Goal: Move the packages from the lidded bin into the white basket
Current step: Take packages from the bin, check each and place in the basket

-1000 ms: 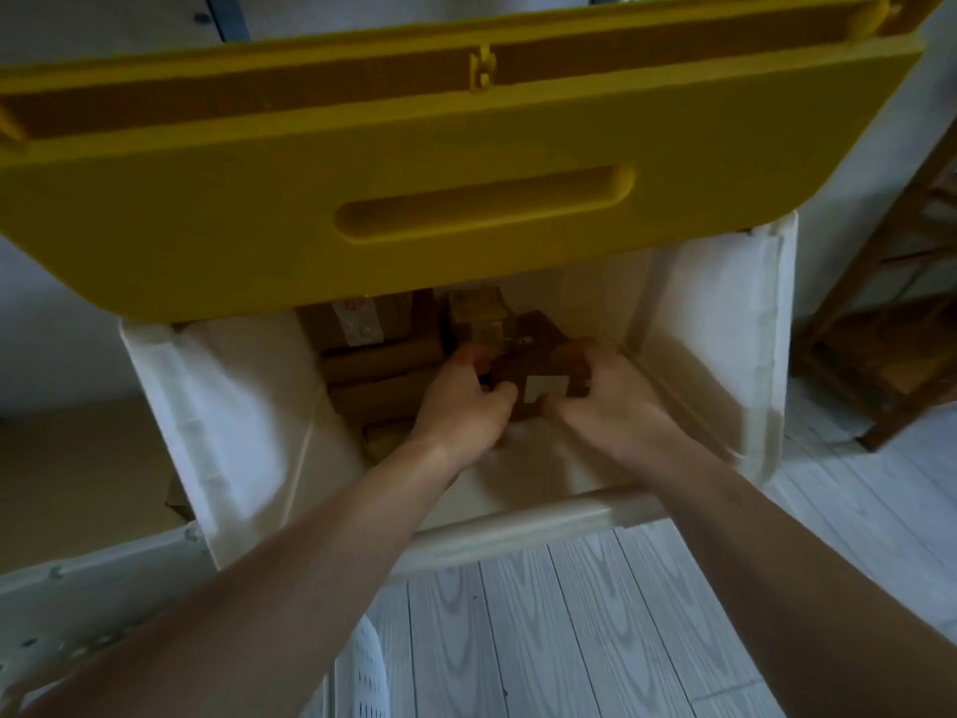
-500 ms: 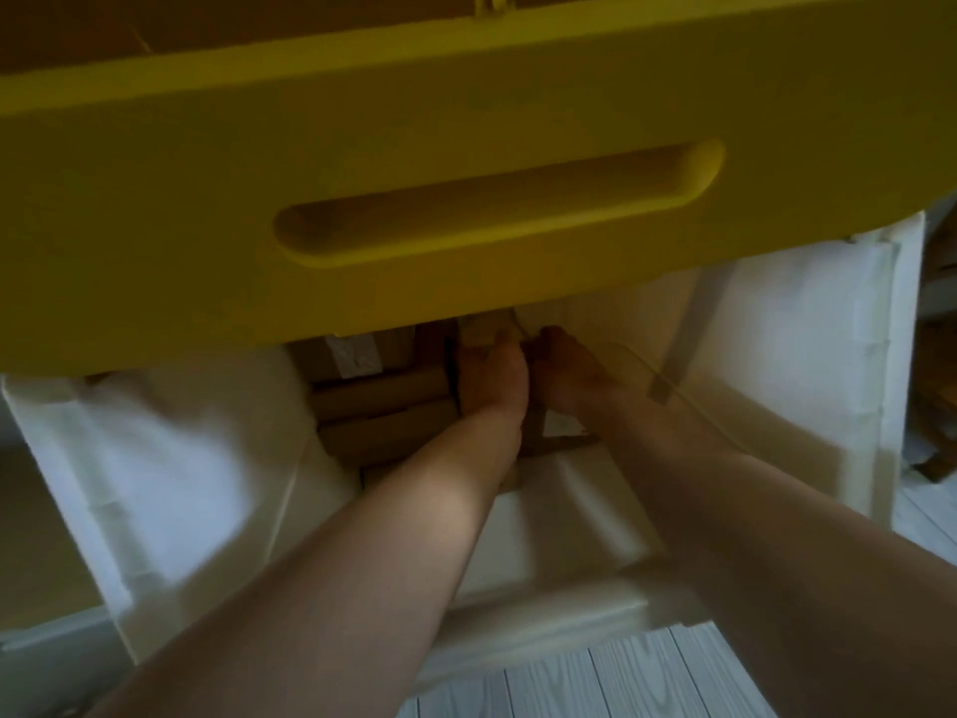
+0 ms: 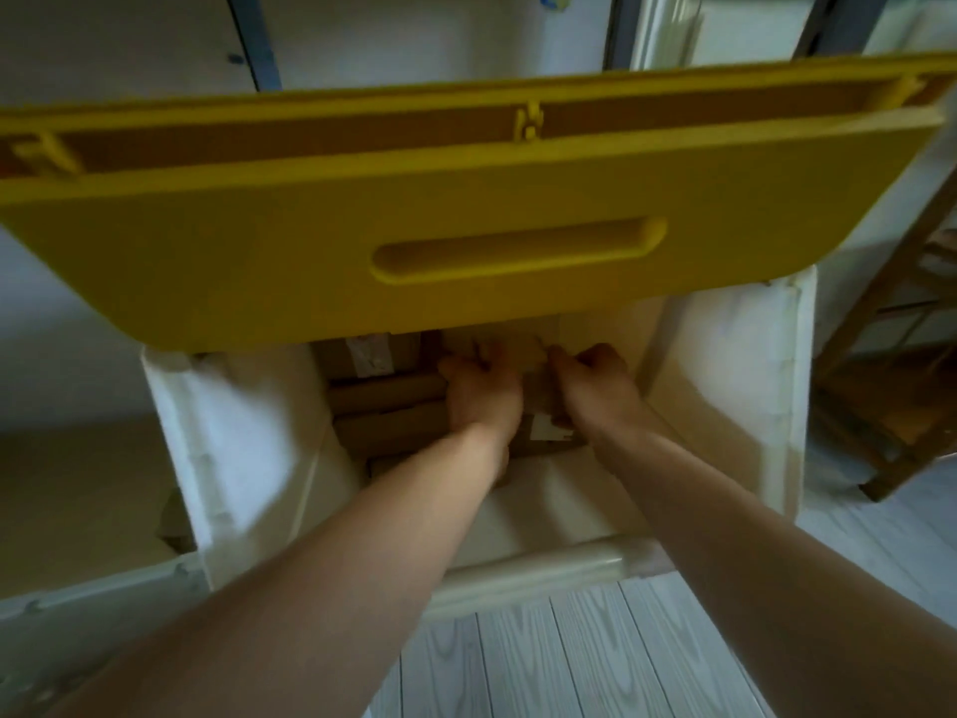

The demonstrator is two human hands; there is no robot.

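Observation:
The white lidded bin point(image 3: 544, 567) stands with its yellow lid point(image 3: 362, 241) swung up above it. Both my arms reach down inside. My left hand point(image 3: 481, 391) and my right hand point(image 3: 595, 386) curl their fingers round the two sides of a light tan cardboard package point(image 3: 512, 349) at the back, partly hidden under the lid. Below my wrists lies a dark brown package point(image 3: 544, 432) with a white label. Several brown cardboard packages point(image 3: 388, 401) are stacked to the left of my hands. The white basket point(image 3: 52, 608) shows its rim at the lower left.
A wooden shelf frame point(image 3: 890, 406) stands to the right of the bin. Pale grey plank floor point(image 3: 518, 660) lies in front. A cardboard box corner point(image 3: 171, 520) shows between bin and basket. A wall and door frames are behind the lid.
Both hands left the dark brown labelled package, reached deeper into the bin, and now hold the tan package behind it. The view has pulled back, showing the whole lid again.

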